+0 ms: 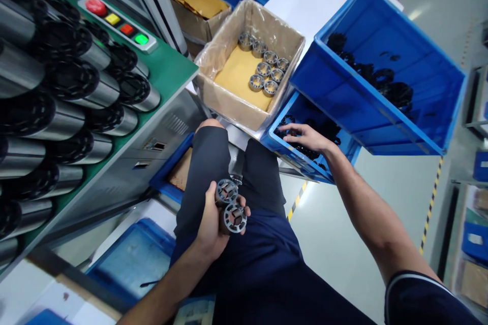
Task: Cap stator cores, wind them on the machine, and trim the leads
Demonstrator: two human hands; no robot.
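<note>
My left hand (pixel 213 218) is closed around two slotted metal rings, which look like motor stator cores (pixel 235 217), held side by side above my lap. Their round slotted ends face up toward me. My right hand (pixel 305 138) is over the smaller blue bin (pixel 272 138), with its fingers reaching out and partly spread. Under those fingers lie dark parts (pixel 305 151), too shadowed to make out singly. In front of me, a plastic-lined cardboard box (pixel 232 99) holds several similar metal rings (pixel 263 68) on a yellow sheet (pixel 236 68).
A larger blue crate (pixel 381 127) with black parts leans above the smaller bin. To the left, stacked metal cylinders with black ends (pixel 102 89) cover a green bench (pixel 171 68) that carries a button panel (pixel 118 23). A blue tray (pixel 129 259) sits at lower left.
</note>
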